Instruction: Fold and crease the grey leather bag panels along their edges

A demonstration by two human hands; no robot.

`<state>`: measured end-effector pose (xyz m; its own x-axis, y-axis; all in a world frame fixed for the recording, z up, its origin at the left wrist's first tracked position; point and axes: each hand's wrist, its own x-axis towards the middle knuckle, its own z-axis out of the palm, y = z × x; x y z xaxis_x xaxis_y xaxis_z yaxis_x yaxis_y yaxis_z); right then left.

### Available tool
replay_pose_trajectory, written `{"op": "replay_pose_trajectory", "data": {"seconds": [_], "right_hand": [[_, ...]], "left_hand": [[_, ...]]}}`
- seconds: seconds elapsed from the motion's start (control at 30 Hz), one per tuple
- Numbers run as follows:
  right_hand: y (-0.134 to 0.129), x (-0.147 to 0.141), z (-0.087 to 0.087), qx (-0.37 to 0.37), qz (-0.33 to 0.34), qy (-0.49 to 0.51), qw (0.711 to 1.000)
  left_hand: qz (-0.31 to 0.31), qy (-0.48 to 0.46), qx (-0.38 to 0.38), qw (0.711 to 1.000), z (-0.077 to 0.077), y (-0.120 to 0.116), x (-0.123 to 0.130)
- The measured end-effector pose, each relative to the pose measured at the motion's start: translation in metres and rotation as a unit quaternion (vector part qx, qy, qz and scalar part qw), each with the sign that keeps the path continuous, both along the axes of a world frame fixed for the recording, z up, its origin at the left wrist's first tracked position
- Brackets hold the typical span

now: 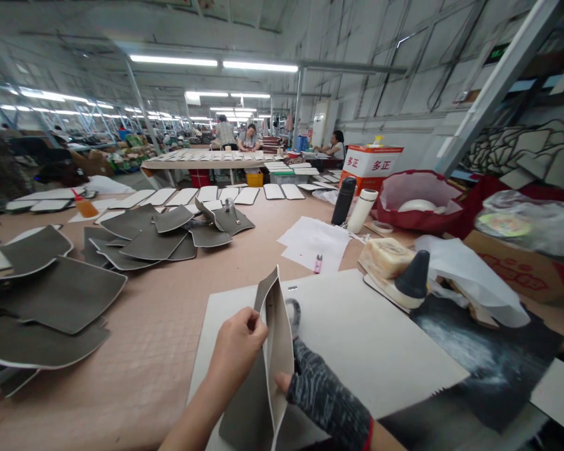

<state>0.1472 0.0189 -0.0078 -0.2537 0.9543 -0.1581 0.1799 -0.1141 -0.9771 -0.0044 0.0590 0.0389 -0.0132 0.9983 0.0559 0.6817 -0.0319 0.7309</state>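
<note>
Two grey panels with pale edges, or one folded panel (249,410), stand on edge in front of me; I cannot tell which. My left hand (235,344), bare, pinches the near upper edge, fingers closed. A dark knitted glove with bare fingertips covers my right hand (326,385). It grips the far side, its thumb on the pale inner face and its other fingers hidden behind. The sides gape apart between my hands. Beneath lies a white board (357,338), with a small pink-handled tool (318,264) just beyond it.
Grey panels lie piled at left (70,291) and in the middle (155,241). A yellowish block (386,257) and a black cone-shaped thing (412,279) sit at right. Behind them stand a black bottle (344,200), a white bottle (362,211) and a red bag (418,216). People work farther back.
</note>
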Motion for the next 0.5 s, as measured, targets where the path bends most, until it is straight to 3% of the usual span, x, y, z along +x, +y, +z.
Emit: {"op": "replay_pose_trajectory", "data": {"seconds": [0.17, 0.27, 0.37, 0.43, 0.5], "right_hand": [[0.005, 0.023, -0.018, -0.103, -0.001, -0.01, 0.995], [0.013, 0.031, -0.013, -0.027, -0.068, 0.009, 0.997], [0.003, 0.024, 0.001, 0.102, -0.127, -0.071, 0.984], [-0.006, 0.016, 0.005, 0.161, -0.107, -0.149, 0.97], [-0.01, 0.012, 0.002, 0.155, -0.087, -0.207, 0.962]], "left_hand": [[0.019, -0.018, 0.026, 0.999, 0.004, -0.003, -0.003], [0.009, -0.059, 0.024, 0.998, 0.0, -0.004, -0.001], [0.026, -0.095, 0.038, 0.994, -0.003, -0.001, 0.004], [0.036, -0.118, 0.046, 0.991, -0.004, 0.001, 0.009], [0.04, -0.133, 0.051, 0.989, -0.004, 0.002, 0.014]]}}
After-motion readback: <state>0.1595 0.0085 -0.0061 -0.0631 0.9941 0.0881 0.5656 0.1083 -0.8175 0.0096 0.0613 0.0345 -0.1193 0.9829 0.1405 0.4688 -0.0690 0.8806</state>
